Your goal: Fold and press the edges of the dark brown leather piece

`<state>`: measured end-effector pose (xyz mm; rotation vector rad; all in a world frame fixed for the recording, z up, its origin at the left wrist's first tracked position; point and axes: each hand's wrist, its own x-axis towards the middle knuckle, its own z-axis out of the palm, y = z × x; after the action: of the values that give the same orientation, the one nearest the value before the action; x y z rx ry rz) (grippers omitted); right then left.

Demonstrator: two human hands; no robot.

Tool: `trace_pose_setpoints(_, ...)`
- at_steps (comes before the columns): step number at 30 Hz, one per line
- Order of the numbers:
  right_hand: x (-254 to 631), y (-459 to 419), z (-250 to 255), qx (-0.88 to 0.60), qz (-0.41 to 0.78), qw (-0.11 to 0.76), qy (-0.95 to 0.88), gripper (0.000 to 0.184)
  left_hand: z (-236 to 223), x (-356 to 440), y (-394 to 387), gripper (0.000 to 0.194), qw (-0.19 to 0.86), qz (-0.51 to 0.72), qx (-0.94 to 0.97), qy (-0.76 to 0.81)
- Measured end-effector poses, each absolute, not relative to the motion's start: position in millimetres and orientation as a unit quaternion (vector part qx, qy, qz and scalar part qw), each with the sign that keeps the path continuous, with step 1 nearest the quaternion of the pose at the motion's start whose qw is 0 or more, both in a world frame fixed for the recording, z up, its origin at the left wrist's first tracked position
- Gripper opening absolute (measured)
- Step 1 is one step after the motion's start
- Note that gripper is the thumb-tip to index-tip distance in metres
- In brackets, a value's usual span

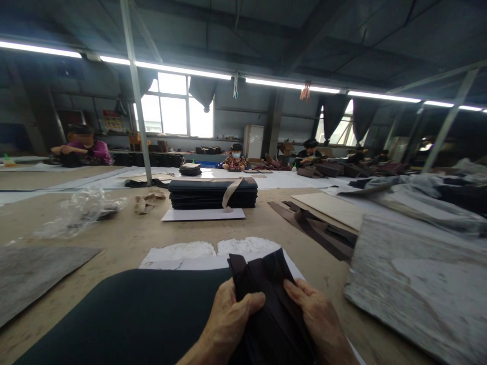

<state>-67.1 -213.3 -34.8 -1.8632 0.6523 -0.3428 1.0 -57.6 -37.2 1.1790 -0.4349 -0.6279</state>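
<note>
- Folded, dark-brown sheet material (266, 284) is gripped by the left hand (230, 317), thumb laid across it.
- Its right edge is pinched by the right hand (317, 309).
- It is held above the tan table (125, 248), near side.

No word, label, brand or number can be read with certainty. A small rectangular red-and-yellow poster (112, 120) is seen at the back left, beside the bright, multi-paned window (173, 109); its printing is too small and blurred to be made out. Pale marks are shown on the front of the upright, whitish, box-shaped cabinet (254, 142) at the back; whether they are written or drawn cannot be told.
</note>
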Motion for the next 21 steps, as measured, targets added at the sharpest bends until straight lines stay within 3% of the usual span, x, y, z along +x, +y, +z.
trace_pose_setpoints(3, -73.1, -216.8, -29.9, -0.802, -0.337, 0.372, 0.325, 0.047, -36.1, 1.5, -58.4, 0.03, 0.756, -0.285, 0.56, -0.183)
trace_pose_setpoints(6, -79.3, -214.6, -30.0, -0.803, -0.535, 0.19, 0.179, 0.033, -32.3, 1.1, -58.5, 0.027, 0.754, -0.284, 0.565, -0.18)
trace_pose_setpoints(7, -80.4, -212.6, -31.4, -0.828, -0.516, 0.188, 0.112, 0.026, -31.1, 0.9, -58.3, 0.027, 0.755, -0.282, 0.563, -0.183)
trace_pose_setpoints(9, -80.7, -207.5, -35.4, -0.879, -0.396, 0.263, 0.042, 0.022, -29.4, 0.5, -57.7, 0.028, 0.756, -0.282, 0.559, -0.19)
trace_pose_setpoints(12, -78.1, -200.9, -41.2, -0.877, -0.25, 0.404, 0.078, 0.033, -28.9, 0.1, -56.6, 0.028, 0.762, -0.29, 0.546, -0.191)
trace_pose_setpoints(15, -75.4, -199.7, -44.6, -0.851, -0.229, 0.461, 0.101, 0.034, -28.9, -0.3, -55.5, 0.027, 0.761, -0.285, 0.548, -0.196)
trace_pose_setpoints(21, -72.5, -202.8, -42.6, -0.843, -0.229, 0.475, 0.104, 0.029, -30.5, 0.2, -55.1, 0.027, 0.746, -0.269, 0.576, -0.197)
